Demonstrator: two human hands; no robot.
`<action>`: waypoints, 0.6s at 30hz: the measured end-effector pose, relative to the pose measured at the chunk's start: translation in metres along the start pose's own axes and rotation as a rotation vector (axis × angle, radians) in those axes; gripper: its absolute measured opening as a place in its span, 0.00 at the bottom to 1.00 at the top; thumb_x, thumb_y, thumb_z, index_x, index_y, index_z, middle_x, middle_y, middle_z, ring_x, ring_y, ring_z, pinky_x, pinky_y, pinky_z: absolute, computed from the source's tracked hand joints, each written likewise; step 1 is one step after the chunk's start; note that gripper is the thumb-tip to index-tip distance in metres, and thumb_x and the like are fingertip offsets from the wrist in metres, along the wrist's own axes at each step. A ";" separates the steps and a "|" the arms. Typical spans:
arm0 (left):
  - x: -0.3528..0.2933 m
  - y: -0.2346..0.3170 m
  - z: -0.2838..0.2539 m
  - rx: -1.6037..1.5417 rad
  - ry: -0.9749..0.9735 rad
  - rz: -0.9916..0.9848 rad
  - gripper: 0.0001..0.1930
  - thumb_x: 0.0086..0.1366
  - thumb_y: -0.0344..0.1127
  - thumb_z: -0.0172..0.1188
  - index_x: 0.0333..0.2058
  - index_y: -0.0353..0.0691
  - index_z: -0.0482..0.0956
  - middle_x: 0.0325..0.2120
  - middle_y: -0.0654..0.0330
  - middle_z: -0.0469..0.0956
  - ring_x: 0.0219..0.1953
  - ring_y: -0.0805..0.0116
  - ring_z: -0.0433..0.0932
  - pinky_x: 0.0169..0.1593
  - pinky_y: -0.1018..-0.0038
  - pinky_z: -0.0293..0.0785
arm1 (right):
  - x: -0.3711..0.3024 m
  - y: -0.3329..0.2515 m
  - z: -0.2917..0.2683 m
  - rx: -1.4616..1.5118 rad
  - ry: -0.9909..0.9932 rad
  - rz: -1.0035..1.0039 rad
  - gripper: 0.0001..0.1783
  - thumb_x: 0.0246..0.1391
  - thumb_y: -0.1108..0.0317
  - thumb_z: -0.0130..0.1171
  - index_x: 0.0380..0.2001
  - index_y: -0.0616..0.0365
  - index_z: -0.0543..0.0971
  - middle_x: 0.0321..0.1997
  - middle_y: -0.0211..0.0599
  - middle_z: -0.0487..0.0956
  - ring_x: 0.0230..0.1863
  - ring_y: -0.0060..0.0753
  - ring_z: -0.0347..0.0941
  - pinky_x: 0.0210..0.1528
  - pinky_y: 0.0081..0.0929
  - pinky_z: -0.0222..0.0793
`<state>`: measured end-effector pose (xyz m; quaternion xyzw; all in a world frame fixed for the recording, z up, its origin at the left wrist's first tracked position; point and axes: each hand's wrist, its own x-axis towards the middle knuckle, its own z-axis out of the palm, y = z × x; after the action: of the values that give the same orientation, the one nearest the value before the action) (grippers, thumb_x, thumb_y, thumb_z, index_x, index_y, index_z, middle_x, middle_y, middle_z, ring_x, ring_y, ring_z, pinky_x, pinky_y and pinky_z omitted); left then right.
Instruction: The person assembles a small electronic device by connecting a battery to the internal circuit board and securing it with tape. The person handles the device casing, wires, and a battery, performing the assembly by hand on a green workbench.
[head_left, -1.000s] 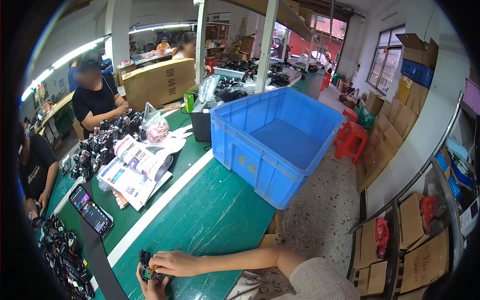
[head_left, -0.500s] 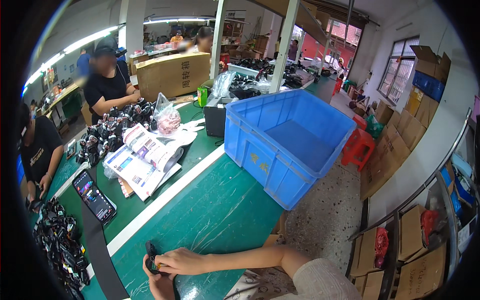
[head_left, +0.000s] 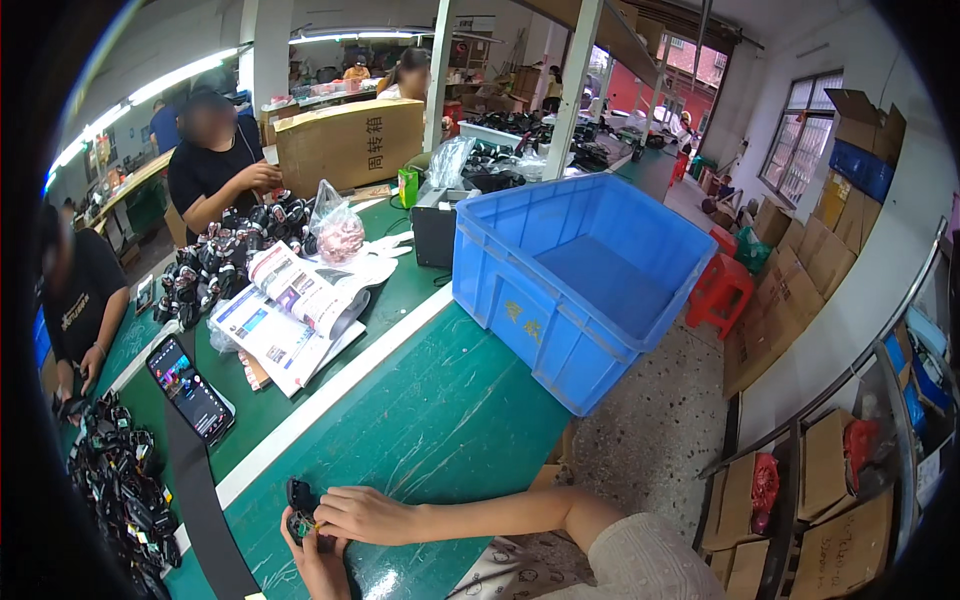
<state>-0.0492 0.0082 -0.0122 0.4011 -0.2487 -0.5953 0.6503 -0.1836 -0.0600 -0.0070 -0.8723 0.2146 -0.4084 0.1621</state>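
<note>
Low in the view, just above the green tabletop, is a small black plastic device (head_left: 299, 494) with a bit of green circuit board showing inside. My left hand (head_left: 318, 568) is closed round its lower side, fingers and thumb wrapped about the housing. From the right, my right hand (head_left: 368, 516) reaches over it, with its fingertips pinched together at the device's inner edge. A tiny yellowish spot shows by those fingertips, but whatever they pinch is too small and too covered to name.
A large blue plastic crate (head_left: 520, 330) stands on the right of the green table (head_left: 420, 400). Left are a phone (head_left: 190, 388), a dark strip (head_left: 200, 500) and a heap of black devices (head_left: 120, 490). Printed papers (head_left: 275, 335) lie beyond. Two co-workers sit across.
The device has tipped slightly in my left hand, so more green board shows. My right hand has shifted a little at its edge. A co-worker across has raised a hand toward the cardboard box.
</note>
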 end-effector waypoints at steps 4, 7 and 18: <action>0.003 -0.007 -0.006 0.060 0.009 -0.036 0.24 0.64 0.27 0.43 0.57 0.53 0.55 0.44 0.61 0.67 0.43 0.71 0.71 0.42 0.73 0.74 | -0.003 -0.002 -0.005 -0.166 0.068 -0.015 0.08 0.50 0.67 0.54 0.26 0.59 0.68 0.25 0.34 0.66 0.28 0.33 0.65 0.32 0.29 0.65; 0.003 -0.006 -0.001 0.060 0.040 0.014 0.24 0.64 0.26 0.43 0.57 0.54 0.55 0.46 0.61 0.66 0.43 0.71 0.71 0.42 0.73 0.73 | -0.003 -0.002 0.001 -0.161 0.028 0.003 0.08 0.49 0.66 0.54 0.25 0.58 0.69 0.26 0.34 0.67 0.27 0.33 0.65 0.30 0.29 0.66; 0.001 0.014 0.004 0.150 0.123 0.090 0.25 0.63 0.26 0.48 0.57 0.48 0.52 0.46 0.52 0.69 0.45 0.66 0.72 0.45 0.73 0.73 | 0.006 -0.014 0.001 0.326 -0.152 0.425 0.12 0.50 0.69 0.57 0.35 0.61 0.69 0.30 0.42 0.74 0.30 0.41 0.73 0.29 0.33 0.69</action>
<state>-0.0444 0.0060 0.0010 0.4729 -0.2700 -0.5194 0.6585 -0.1762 -0.0511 0.0031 -0.7981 0.3115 -0.3278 0.3982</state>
